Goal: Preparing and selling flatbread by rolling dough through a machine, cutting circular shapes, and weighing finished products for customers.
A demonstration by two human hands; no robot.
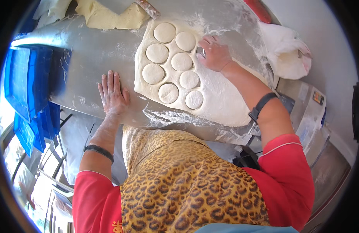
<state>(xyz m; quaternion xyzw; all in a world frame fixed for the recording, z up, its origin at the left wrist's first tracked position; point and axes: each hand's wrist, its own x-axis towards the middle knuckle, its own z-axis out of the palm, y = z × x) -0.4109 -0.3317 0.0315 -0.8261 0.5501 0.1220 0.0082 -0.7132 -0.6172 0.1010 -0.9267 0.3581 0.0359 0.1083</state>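
A large sheet of rolled dough [223, 96] lies on a floured metal worktable [89, 55]. Several round cut-outs, such as this dough disc [181, 61], sit in two rough rows within its left part. At the sheet's upper edge, my right hand [214, 54] grips a metal ring cutter [201, 51], mostly covered by the fingers. Whether the cutter is pressed through the dough cannot be seen. My left hand [114, 96] rests flat on the bare metal left of the sheet, palm down, fingers apart, holding nothing.
Yellowish dough [112, 16] and a flour-dusted rolling pin end [149, 8] lie at the far side. A white cloth [287, 52] and a red object [258, 11] are at the upper right. Blue plastic crates [28, 78] stand left of the table. A machine [306, 102] stands right.
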